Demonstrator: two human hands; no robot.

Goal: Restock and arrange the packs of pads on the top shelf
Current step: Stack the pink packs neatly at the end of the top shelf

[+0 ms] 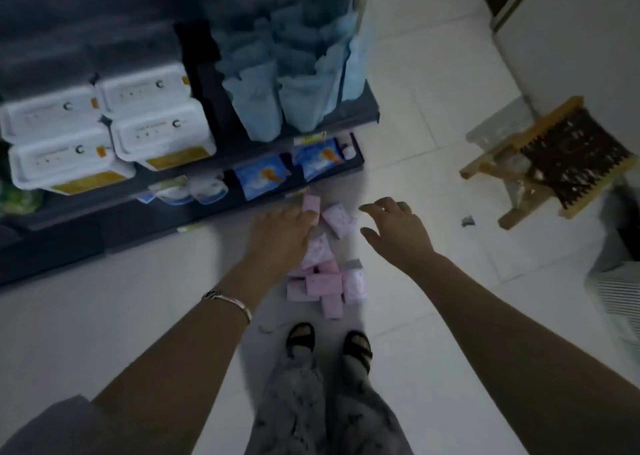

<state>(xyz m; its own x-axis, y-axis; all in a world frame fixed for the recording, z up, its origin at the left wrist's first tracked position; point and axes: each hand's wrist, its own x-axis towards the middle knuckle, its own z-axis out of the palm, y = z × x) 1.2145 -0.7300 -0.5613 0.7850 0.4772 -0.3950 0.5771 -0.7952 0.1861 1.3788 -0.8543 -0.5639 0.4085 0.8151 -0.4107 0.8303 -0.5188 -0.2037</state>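
Under my left fingers (301,217) pink packs of pads (325,284) lie heaped on the floor (138,316); one pack (310,203) touches their tips, whether gripped I cannot tell. Beside them my right fingers (381,206) spread, holding nothing.

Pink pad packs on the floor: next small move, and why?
Probably lower the right hand onto the pink speckled soft pack nearest it and grip it. That hand is spread and holds nothing; the pile of pink rectangular packs lies on the white tiled floor, and the left hand reaches another pink pack, grip unclear.
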